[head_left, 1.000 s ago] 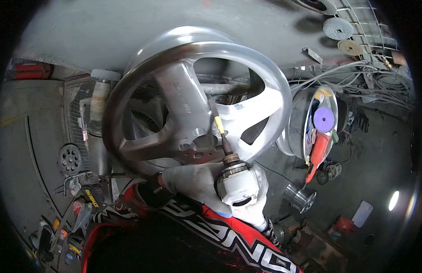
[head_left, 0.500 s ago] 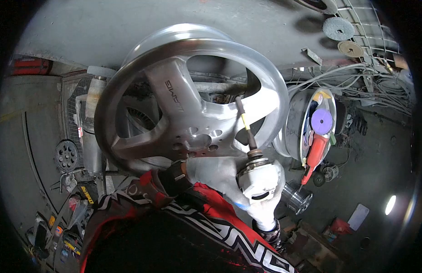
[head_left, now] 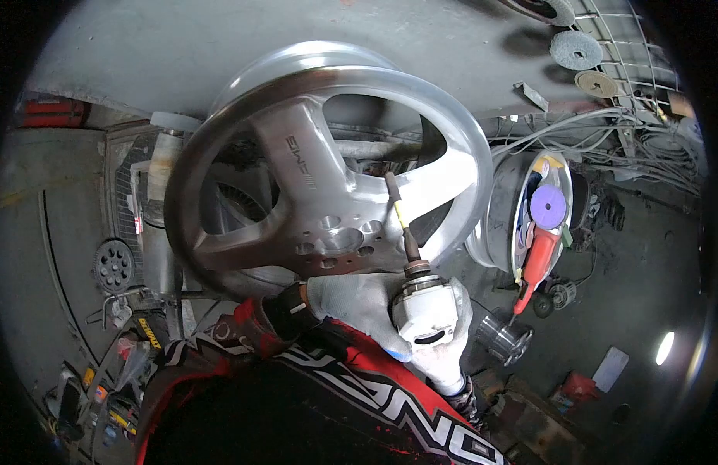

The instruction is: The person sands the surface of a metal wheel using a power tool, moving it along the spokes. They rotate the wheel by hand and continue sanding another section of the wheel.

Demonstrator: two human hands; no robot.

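Note:
Both gloved hands are closed around a white power grinder with a long shaft pointing up and away. My left hand wraps its near side from the left, and my right hand grips its body from the right and below. At the shaft's end, a narrow brownish bit lies at the inner edge of a spoke of the alloy wheel. The wheel stands tilted in front of me, its face toward me, with AMG lettering on one spoke. The right-hand spoke shines brightly; the left ones look duller.
Right of the wheel, a second rim carries a red angle grinder with a purple disc. Cables hang at upper right near round abrasive wheels. Several tools lie at lower left.
The grinder and both hands have shifted left and slightly toward me. The bit has slid left along the spoke's edge, nearer the hub. The wheel appears a little further right in view.

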